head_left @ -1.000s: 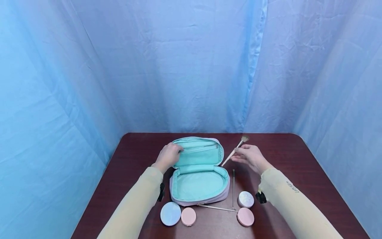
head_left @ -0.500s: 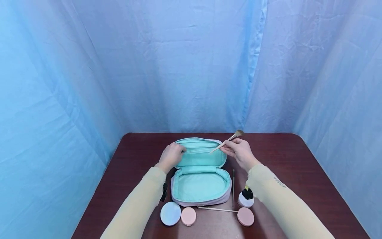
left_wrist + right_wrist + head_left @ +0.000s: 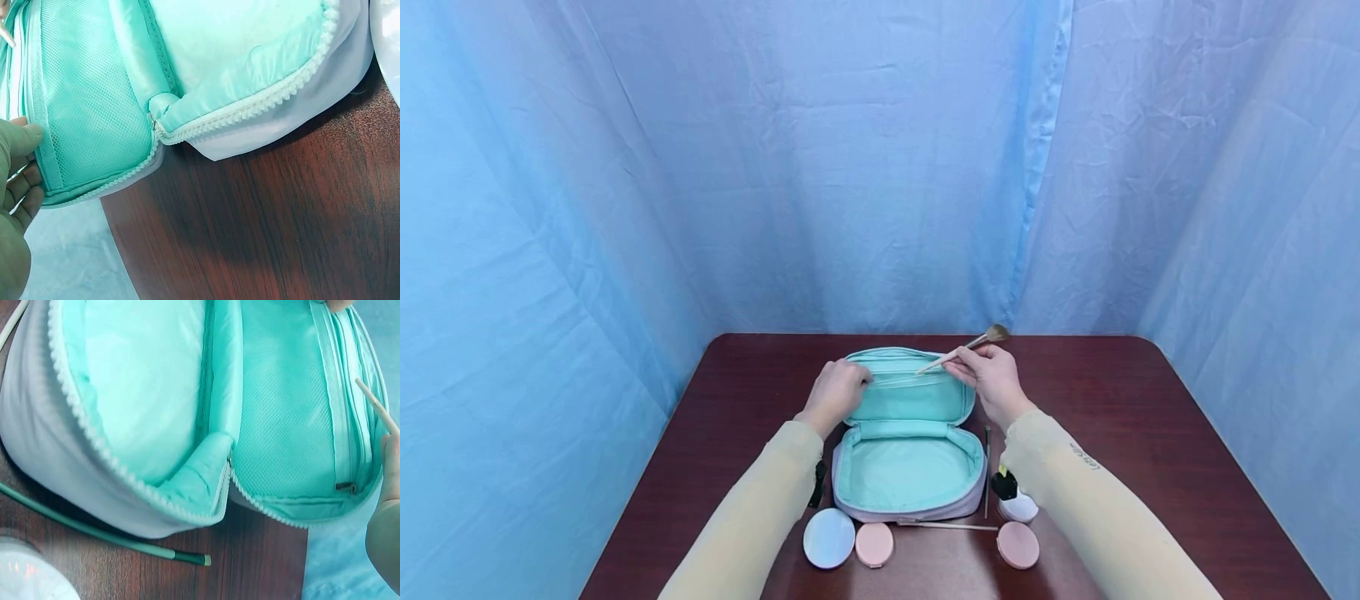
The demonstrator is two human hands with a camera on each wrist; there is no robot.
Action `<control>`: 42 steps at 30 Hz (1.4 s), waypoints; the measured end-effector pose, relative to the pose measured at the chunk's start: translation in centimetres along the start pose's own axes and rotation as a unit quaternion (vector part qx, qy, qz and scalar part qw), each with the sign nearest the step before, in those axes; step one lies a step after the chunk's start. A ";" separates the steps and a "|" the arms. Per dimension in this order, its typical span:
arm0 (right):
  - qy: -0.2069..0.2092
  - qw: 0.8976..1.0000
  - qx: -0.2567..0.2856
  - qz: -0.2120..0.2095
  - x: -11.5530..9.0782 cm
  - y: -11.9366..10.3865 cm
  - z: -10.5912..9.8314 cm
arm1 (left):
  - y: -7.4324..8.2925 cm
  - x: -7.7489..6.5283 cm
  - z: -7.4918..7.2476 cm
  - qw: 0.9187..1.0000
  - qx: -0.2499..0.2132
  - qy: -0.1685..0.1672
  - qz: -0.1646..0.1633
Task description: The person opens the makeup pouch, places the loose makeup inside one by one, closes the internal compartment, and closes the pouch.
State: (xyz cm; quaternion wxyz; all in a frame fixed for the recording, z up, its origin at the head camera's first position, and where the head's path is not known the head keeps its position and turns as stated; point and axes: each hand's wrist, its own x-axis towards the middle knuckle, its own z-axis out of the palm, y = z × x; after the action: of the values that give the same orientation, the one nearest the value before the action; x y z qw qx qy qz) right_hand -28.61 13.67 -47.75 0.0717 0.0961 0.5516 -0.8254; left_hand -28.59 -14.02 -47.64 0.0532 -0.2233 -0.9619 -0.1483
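Note:
A lavender makeup bag [image 3: 910, 473] with turquoise lining lies unzipped, its lid folded back away from me. My left hand [image 3: 838, 390] pinches the upper edge of the lid's mesh pocket [image 3: 87, 100] at its left side, thumb in front and fingers behind. Over the lid's right side, my right hand [image 3: 991, 379] holds a makeup brush [image 3: 976, 342] between thumb and fingers. Its bristles point up and right, and the pale handle's thin end reaches across the zipped strip of the lid, as the right wrist view also shows. The bag's lower half holds nothing.
A thin eye brush [image 3: 112, 537] lies along the bag's right side. Another slim brush [image 3: 951, 526] lies in front of it. At the front left are a pale blue round case [image 3: 829, 538] and a pink compact [image 3: 874, 544]; at right, another pink compact [image 3: 1018, 545] and a white round case [image 3: 1022, 506].
My right hand has brought the brush leftward from beside the bag to over the lid, and the handle now lies flatter. The bag and my left hand have shifted slightly right.

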 end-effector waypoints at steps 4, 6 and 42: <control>0.009 1.000 -0.004 -0.006 0.1 0.2 0.5 | 0.1 0.0 0.0 1.000 -0.007 0.008 0.005; 0.014 1.000 -0.002 -0.009 0.1 0.3 0.7 | 0.2 0.0 0.0 1.000 -0.009 0.011 0.008; 0.026 0.936 -0.341 -0.080 0.8 1.2 1.8 | 0.2 -0.2 0.1 1.000 -0.006 0.017 0.021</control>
State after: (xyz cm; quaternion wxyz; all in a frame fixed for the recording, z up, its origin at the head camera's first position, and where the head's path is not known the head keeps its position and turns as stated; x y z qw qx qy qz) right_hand -29.28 11.51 -48.33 0.0199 0.0429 0.8077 -0.5878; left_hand -28.37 -13.90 -47.69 0.0711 -0.2409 -0.9552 -0.1563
